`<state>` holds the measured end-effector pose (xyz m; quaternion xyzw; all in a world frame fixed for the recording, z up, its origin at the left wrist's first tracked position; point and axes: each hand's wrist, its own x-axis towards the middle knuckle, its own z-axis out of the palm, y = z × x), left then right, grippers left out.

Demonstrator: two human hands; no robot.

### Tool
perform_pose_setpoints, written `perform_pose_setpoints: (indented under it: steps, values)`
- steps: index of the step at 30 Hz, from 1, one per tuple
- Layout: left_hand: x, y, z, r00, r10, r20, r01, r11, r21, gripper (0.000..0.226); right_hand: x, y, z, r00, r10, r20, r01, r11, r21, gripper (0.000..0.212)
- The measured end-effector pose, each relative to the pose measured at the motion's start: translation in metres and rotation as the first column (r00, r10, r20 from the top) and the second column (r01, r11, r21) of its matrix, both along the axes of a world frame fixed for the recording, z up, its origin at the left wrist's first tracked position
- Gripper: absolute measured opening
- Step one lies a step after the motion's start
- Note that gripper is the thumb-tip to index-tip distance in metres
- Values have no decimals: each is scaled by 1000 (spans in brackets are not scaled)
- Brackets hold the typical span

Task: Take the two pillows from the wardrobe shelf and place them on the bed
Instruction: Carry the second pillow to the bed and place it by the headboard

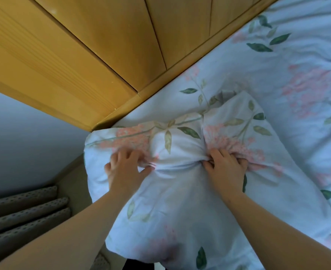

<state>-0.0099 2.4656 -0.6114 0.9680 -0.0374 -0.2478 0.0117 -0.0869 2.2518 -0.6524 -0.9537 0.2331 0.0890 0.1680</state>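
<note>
A white pillow with pink flowers and green leaves lies on the bed, close to the wooden headboard. The bed cover has the same floral print. My left hand rests on the pillow's left part with its fingers spread and pinching a fold of the cover. On the pillow's right part, my right hand is clenched on bunched cover fabric. The cover is pulled taut between the two hands. Only one pillow is clearly seen; I cannot tell whether a second one lies under it.
A light wooden headboard runs diagonally across the top left. Beside it is a pale wall. Carpeted steps lie at the lower left, off the bed's edge.
</note>
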Motion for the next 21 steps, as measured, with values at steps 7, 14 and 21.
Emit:
perform_pose_setpoints:
  steps: [7, 14, 21]
  values:
    - [-13, -13, -3, 930, -152, -335, 184, 981, 64, 99, -21, 8, 14, 998, -60, 23, 62, 990, -123, 46]
    - [7, -1, -7, 970, -82, -229, 89, 996, 23, 59, -46, 25, 20, 991, -1, -135, -22, 985, -171, 54]
    - [-1, -20, -3, 987, -75, -145, 83, 995, 53, 23, -45, 8, 2, 985, -3, -173, -21, 990, -137, 66]
